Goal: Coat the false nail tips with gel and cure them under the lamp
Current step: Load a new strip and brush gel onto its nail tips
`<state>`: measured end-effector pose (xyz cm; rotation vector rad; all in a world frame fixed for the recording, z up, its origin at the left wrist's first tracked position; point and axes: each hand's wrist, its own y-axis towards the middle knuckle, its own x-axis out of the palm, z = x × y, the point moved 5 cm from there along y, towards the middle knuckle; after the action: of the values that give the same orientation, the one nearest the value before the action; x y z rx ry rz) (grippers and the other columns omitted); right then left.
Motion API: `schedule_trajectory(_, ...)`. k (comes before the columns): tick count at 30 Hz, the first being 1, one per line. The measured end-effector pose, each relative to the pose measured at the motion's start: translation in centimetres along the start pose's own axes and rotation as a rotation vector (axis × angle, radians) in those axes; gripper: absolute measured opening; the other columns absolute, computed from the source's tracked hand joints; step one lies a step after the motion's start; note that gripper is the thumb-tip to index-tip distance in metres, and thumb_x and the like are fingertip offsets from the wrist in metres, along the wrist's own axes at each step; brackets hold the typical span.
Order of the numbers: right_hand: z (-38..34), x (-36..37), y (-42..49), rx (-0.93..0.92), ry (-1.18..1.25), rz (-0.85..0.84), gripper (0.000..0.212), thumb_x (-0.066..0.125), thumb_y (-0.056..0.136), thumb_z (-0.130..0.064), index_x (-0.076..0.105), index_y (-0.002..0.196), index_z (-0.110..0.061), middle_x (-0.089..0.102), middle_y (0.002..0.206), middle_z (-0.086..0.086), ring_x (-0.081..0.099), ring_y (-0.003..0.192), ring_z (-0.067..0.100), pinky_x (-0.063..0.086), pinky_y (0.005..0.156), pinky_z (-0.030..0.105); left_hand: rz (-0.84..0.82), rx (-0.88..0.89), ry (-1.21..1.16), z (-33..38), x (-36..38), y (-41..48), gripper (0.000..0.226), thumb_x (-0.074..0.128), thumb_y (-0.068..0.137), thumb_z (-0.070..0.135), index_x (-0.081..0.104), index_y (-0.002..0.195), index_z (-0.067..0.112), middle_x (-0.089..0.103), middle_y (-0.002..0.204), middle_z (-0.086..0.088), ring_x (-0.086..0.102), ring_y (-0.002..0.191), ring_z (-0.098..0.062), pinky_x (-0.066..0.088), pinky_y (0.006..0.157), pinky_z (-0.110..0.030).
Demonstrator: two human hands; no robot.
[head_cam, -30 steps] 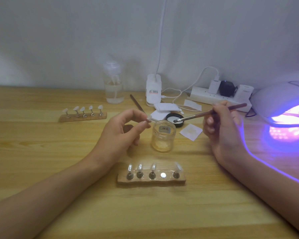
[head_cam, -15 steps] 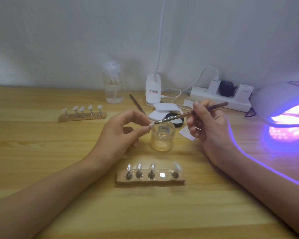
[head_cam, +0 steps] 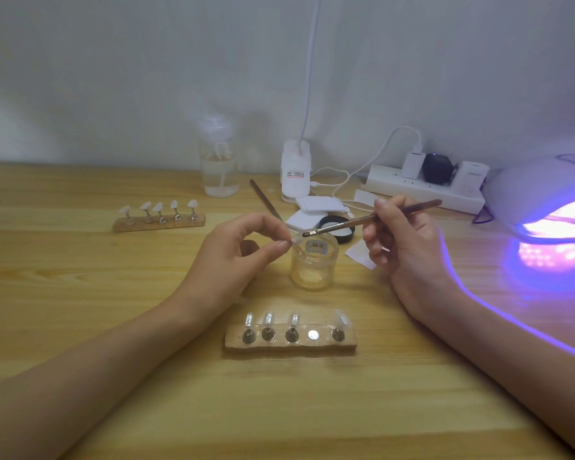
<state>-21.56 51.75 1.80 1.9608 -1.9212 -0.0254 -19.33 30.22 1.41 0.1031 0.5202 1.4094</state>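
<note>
Clear nail tip (head_cam: 295, 241) in left grip (head_cam: 233, 257)

Pinches tip (head_cam: 296, 241) between thumb and forefinger of left hand (head_cam: 233, 257), other fingers curled under. Grips brush (head_cam: 346, 224) like a pen in right hand (head_cam: 402, 244). Points both forearms inward, toward the middle.

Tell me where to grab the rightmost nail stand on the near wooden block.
Pinch its metal base, low down, coming from above and the near side. The nail tip sits on top and should probably stay untouched; the empty magnet spot to its left leaves finger room.
</note>
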Motion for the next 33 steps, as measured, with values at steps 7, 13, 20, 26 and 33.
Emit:
schedule_trajectory(7,0.1,0.16,-0.08,0.005,-0.037,-0.014,0.026,0.062,0.096,-0.026,0.052,0.072,-0.021,0.061,0.06,0.002,0.051,0.047,0.011,0.037,0.041,0.017,0.005,0.013,0.011,0.12,-0.14,-0.06,0.012,0.07,0.089,0.016,0.068,0.082,0.026,0.065,0.08,0.017,0.044,0.056,-0.02,0.038,0.051,-0.027)
schedule_trajectory(13,-0.06,0.51,-0.07,-0.006,-0.016,-0.055,0.024,0.063,0.094,-0.032,0.054,0.073,-0.024,0.062,0.062,0.0,0.051,0.048,0.01,0.036,0.042,0.017,0.001,0.009,0.006,0.12,-0.13,-0.09,0.014,0.07,0.089,0.015,0.068,0.082,0.027,0.065,0.082,0.016,0.045,0.055,-0.018,0.038,0.051,-0.026)
schedule_trajectory(20,-0.19,0.04,-0.09,-0.006,-0.034,0.014,0.025,0.058,0.098,-0.024,0.05,0.075,-0.019,0.061,0.059,0.0,0.046,0.044,0.007,0.032,0.038,0.014,0.0,0.005,-0.001,0.14,-0.14,-0.12,0.013,0.07,0.089,0.016,0.069,0.082,0.027,0.066,0.081,0.015,0.045,0.054,-0.016,0.039,0.049,-0.025)
schedule_trajectory(26,-0.21,0.3,-0.24,-0.005,-0.091,-0.003,0.025,0.06,0.097,-0.027,0.05,0.075,-0.02,0.061,0.06,0.0,0.044,0.043,0.008,0.032,0.039,0.015,0.0,-0.002,0.012,0.08,-0.11,-0.14,0.011,0.07,0.089,0.016,0.068,0.083,0.025,0.066,0.08,0.017,0.045,0.054,-0.013,0.039,0.05,-0.023)
schedule_trajectory(33,-0.35,0.58,-0.18,-0.027,-0.051,-0.037,0.024,0.064,0.09,-0.035,0.051,0.074,-0.023,0.062,0.061,0.0,0.045,0.046,0.009,0.032,0.04,0.015,0.016,-0.043,0.02,0.02,-0.08,-0.24,0.012,0.072,0.088,0.019,0.069,0.08,0.029,0.065,0.073,0.02,0.042,0.051,-0.007,0.037,0.05,-0.013)
